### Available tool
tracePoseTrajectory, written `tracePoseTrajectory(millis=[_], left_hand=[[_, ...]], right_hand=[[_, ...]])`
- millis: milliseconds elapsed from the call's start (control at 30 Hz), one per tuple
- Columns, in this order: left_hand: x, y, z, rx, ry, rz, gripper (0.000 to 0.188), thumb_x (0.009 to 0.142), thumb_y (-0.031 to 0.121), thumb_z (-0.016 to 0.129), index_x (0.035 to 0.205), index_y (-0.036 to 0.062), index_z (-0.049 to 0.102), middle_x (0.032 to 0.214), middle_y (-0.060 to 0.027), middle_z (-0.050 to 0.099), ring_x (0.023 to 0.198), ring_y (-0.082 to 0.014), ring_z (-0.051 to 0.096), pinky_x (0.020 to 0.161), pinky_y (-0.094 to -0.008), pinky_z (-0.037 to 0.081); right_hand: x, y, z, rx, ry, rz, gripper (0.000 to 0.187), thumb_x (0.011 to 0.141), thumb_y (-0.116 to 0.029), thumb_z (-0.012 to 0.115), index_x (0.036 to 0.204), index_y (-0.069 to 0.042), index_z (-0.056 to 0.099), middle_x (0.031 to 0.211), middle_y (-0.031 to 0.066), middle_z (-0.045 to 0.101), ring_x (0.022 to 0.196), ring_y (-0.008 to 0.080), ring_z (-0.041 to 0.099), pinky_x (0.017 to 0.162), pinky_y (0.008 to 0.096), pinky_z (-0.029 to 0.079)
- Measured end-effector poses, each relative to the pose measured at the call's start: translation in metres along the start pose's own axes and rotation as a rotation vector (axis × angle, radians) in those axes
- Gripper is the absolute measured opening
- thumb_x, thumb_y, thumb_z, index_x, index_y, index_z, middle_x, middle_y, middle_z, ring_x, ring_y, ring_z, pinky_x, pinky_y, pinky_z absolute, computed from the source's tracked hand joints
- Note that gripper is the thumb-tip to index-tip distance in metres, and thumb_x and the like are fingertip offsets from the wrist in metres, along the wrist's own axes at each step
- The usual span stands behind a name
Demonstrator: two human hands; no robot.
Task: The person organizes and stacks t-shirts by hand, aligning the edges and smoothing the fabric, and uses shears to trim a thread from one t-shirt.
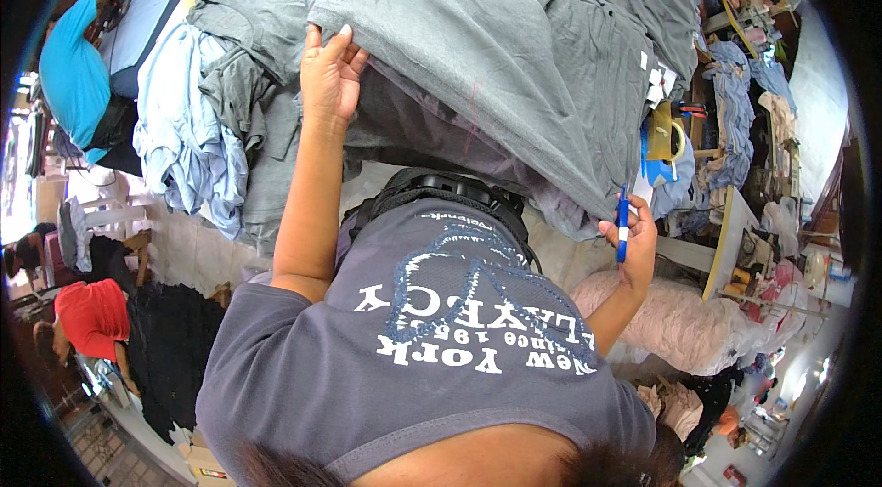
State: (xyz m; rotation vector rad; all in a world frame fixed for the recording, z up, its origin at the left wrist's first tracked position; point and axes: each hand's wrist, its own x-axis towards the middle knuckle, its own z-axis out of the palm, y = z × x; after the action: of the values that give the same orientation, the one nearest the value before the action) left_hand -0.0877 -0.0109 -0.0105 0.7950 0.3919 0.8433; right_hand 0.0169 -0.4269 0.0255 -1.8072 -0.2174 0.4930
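left hand [328, 73] pinches folded edge of grey garment [496, 37], upper centre | right hand [634, 243] closed around blue-and-white pen [622, 225] (centre right) | cloth likely soft, light, floppy; best held at edges

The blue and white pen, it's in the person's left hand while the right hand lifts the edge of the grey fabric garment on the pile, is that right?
Not quite: the hands are swapped. The head view shows the blue and white pen in the right hand, and the left hand lifting the edge of the grey fabric garment on the pile.
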Motion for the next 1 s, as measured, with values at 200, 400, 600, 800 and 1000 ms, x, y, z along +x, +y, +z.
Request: tracePoseTrajectory(millis=[200, 400, 600, 800, 1000], left_hand=[[-0.024, -0.004, 0.007, -0.033, -0.023, -0.141, 0.028, 0.08, 0.008, 0.054, 0.107, 0.0087, 0.044, 0.098, -0.0041, 0.056, 0.087, -0.0164, 0.056, 0.072, -0.0318, 0.047], [-0.054, -0.029, -0.005, 0.181, -0.021, -0.385, 0.026, 0.077, 0.007, 0.058, 0.1, 0.0008, 0.048, 0.095, -0.008, 0.057, 0.086, -0.0156, 0.056, 0.076, -0.0307, 0.045], [-0.064, -0.019, 0.003, 0.215, -0.056, -0.352, 0.023, 0.076, 0.005, 0.058, 0.098, 0.0009, 0.051, 0.094, -0.0056, 0.058, 0.085, -0.013, 0.055, 0.075, -0.0273, 0.045], [-0.065, -0.014, 0.002, 0.16, -0.043, -0.307, 0.022, 0.076, 0.001, 0.056, 0.098, 0.0013, 0.052, 0.093, -0.0048, 0.058, 0.083, -0.0114, 0.055, 0.073, -0.025, 0.046], [-0.066, -0.007, 0.005, 0.17, -0.025, -0.291, 0.022, 0.075, -0.001, 0.056, 0.097, 0.0011, 0.053, 0.091, -0.0047, 0.058, 0.081, -0.0112, 0.056, 0.072, -0.0247, 0.047]], right_hand=[[0.01, 0.001, 0.01, -0.053, -0.048, 0.079, 0.047, 0.066, 0.003, 0.066, 0.107, -0.001, 0.044, 0.076, 0.0067, 0.058, 0.07, 0.0088, 0.054, 0.062, 0.0206, 0.044], [0.024, -0.02, 0.057, 0.017, -0.067, -0.2, 0.048, 0.066, 0.003, 0.067, 0.108, -0.004, 0.046, 0.083, 0.0073, 0.058, 0.074, 0.0102, 0.055, 0.066, 0.0215, 0.045], [0.036, -0.025, 0.129, -0.308, -0.259, -0.407, 0.047, 0.062, -0.006, 0.071, 0.105, -0.007, 0.051, 0.086, 0.0071, 0.06, 0.073, 0.0123, 0.057, 0.066, 0.024, 0.045], [0.048, -0.031, 0.174, -0.497, -0.255, -0.566, 0.048, 0.06, -0.015, 0.073, 0.101, -0.005, 0.051, 0.08, 0.0104, 0.059, 0.07, 0.019, 0.057, 0.064, 0.0279, 0.045], [0.055, -0.045, 0.183, -0.511, -0.333, -0.495, 0.047, 0.061, -0.026, 0.071, 0.1, -0.009, 0.05, 0.087, 0.011, 0.058, 0.076, 0.0275, 0.058, 0.065, 0.0346, 0.045]])
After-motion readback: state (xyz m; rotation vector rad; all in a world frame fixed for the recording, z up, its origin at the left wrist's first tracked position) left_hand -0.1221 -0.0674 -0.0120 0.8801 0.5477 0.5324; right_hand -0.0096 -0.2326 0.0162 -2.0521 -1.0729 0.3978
